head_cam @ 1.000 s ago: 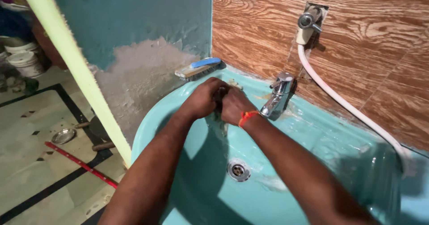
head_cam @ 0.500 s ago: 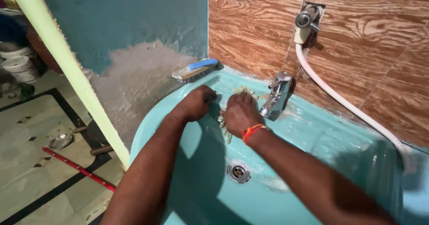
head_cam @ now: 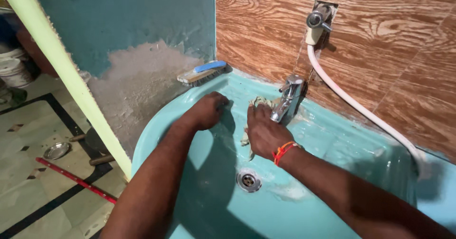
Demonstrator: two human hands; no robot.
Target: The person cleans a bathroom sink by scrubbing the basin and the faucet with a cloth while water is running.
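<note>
R hand (head_cam: 263, 132) is pressing a wet rag (head_cam: 256, 107) against the sink (head_cam: 332, 182) wall just below the tap (head_cam: 287, 99), fingers clamped on it; L hand (head_cam: 209, 110) is resting on the sink's inner wall, fingers curled together, holding nothing; brush (head_cam: 202, 73) is lying on the rim.

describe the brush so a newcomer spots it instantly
Start at the turquoise sink against the wood-grain wall. On its back-left rim, in the wall corner, lies the scrub brush. It alone has a blue handle over a pale wooden block, unlike the chrome tap.
</note>
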